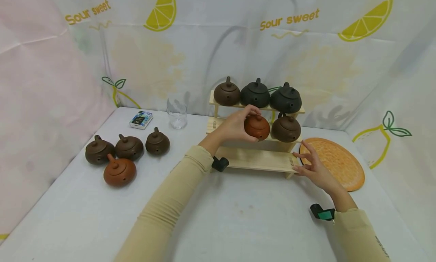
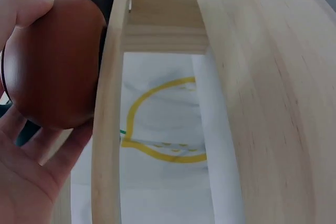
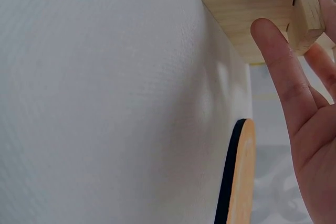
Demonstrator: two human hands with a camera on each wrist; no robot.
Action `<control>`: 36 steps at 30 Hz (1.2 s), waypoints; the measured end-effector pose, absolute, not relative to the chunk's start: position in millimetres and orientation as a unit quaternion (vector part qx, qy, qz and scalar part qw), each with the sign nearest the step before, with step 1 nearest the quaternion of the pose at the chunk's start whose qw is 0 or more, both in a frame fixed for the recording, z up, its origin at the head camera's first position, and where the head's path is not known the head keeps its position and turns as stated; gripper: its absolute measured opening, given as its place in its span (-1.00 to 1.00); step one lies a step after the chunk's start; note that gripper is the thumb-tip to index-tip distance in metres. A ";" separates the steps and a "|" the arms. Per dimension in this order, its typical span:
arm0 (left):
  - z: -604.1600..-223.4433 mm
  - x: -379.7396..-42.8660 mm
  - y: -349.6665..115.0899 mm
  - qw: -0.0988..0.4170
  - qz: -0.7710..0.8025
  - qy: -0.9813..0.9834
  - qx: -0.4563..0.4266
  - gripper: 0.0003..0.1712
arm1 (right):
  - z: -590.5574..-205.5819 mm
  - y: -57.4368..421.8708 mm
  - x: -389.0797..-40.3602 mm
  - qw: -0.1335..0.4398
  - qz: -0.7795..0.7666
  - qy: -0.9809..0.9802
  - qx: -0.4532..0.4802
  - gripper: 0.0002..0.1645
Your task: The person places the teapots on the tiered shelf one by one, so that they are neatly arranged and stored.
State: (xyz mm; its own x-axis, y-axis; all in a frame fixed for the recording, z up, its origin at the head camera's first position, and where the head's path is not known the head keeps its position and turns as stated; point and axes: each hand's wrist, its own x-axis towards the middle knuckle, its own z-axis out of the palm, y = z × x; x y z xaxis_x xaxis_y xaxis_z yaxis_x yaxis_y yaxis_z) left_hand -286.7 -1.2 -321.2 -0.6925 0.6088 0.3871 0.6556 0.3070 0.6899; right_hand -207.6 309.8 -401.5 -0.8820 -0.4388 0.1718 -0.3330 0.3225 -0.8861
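My left hand (image 1: 236,125) grips a reddish-brown clay teapot (image 1: 257,128) at the middle tier of a wooden stepped rack (image 1: 255,158). In the left wrist view the teapot (image 2: 58,61) is right against the shelf plank (image 2: 107,129); whether its weight rests there I cannot tell. To its right sits a dark brown teapot (image 1: 286,129). My right hand (image 1: 315,169), fingers spread and mostly straight, is at the right end of the bottom tier. In the right wrist view its thumb overlaps the rack's end board (image 3: 252,17), with other fingers partly hidden behind the wood.
The top tier bears a brown teapot (image 1: 227,93) and two black teapots (image 1: 255,95). At left stand several brown teapots (image 1: 129,148) and a reddish one (image 1: 120,173). A clear glass (image 1: 177,114), a small box (image 1: 141,120) and a round pizza-like board (image 1: 332,163) lie around.
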 end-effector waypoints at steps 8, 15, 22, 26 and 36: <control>-327.1 -288.1 -6.0 0.050 -0.453 -0.808 -0.373 -0.24 | -401.2 308.8 -207.1 0.049 -0.530 0.814 -0.235 0.10; -330.7 -288.0 -10.3 0.075 -0.461 -0.799 -0.379 -0.21 | -399.9 308.5 -206.7 0.047 -0.521 0.821 -0.231 0.12; -336.1 -289.3 -6.1 0.095 -0.468 -0.787 -0.390 -0.20 | -399.9 308.8 -205.9 0.045 -0.522 0.818 -0.237 0.13; -338.7 -286.4 -4.6 0.084 -0.470 -0.791 -0.382 -0.21 | -400.4 308.2 -206.3 0.044 -0.523 0.817 -0.237 0.13; -339.0 -263.6 -16.2 0.078 -0.531 -0.778 -0.328 -0.28 | -400.7 307.9 -205.9 0.041 -0.530 0.808 -0.253 0.14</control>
State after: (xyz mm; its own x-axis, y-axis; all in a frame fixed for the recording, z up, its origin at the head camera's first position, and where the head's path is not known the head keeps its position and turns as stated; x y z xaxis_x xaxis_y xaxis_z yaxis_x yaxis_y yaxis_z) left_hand -263.6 -16.2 -339.0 -0.7728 0.4272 0.4694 0.5927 0.2214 0.7744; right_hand -205.9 307.9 -400.7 -0.8684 -0.4527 0.2026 -0.3663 0.3100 -0.8774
